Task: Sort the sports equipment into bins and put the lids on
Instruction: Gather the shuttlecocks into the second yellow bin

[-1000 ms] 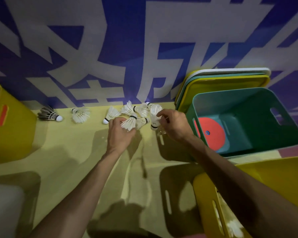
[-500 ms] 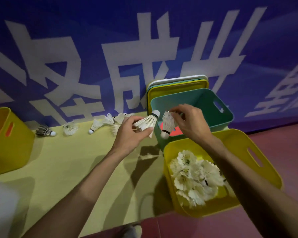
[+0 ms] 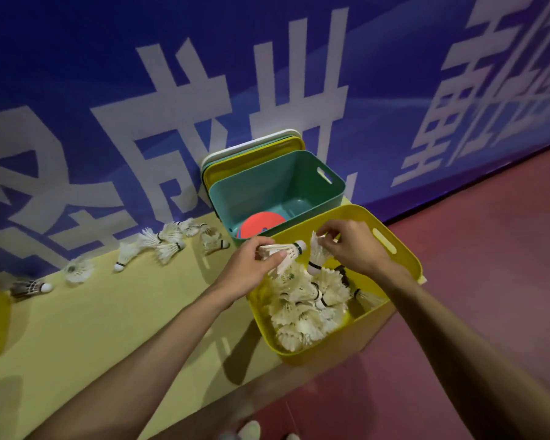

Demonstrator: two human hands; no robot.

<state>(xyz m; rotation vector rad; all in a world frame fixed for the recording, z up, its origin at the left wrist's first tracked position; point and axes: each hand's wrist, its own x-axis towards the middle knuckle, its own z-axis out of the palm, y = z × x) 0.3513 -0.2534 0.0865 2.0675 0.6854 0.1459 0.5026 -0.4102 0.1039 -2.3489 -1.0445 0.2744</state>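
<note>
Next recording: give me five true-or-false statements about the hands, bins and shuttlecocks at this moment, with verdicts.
1. The left hand grips a shuttlecock and the right hand pinches another over the yellow bin. True.
2. The yellow bin is empty. False: a pile of white shuttlecocks lies in it.
3. A red disc lies in the teal bin. True.
4. No shuttlecocks lie outside the bins. False: several loose shuttlecocks lie on the mat along the wall.
5. The teal bin has its lid on. False: it is open; lids lean on the wall behind it.
</note>
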